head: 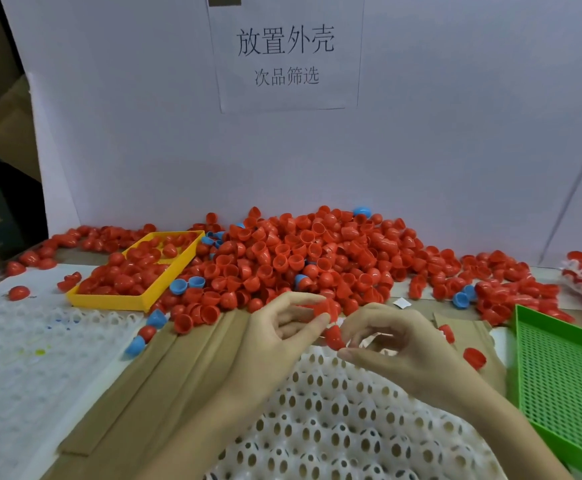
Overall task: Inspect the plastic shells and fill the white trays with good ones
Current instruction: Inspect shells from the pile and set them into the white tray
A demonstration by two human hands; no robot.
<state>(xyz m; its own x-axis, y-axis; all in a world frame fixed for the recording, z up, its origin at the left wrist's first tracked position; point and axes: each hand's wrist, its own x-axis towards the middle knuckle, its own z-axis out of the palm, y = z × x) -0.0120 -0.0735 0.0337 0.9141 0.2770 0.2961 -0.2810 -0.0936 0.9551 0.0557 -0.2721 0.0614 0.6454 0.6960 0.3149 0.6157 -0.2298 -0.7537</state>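
Backboard: white panel standing along the desk's far edge, with a paper sign stuck to its upper middle.
Desk: brown cardboard top, bare in a strip left of the hands.
Shell pile: a heap of red shells against the backboard, spreading toward both far corners, a few blue shells mixed in at its near-left fringe.
White tray: holed tray at the near edge, middle, under both wrists; the holes that show are unfilled.
Spare tray: clear dimpled tray lying flat at the near-left corner.
Green basket: mesh tray at the near-right edge.
Yellow tray: left of the pile, part full of red shells.
Left hand: fingers curled, thumb and forefinger pinching a red shell above the white tray's far edge.
Right hand: fingertips narrowed, pinching a second shell just below the first.
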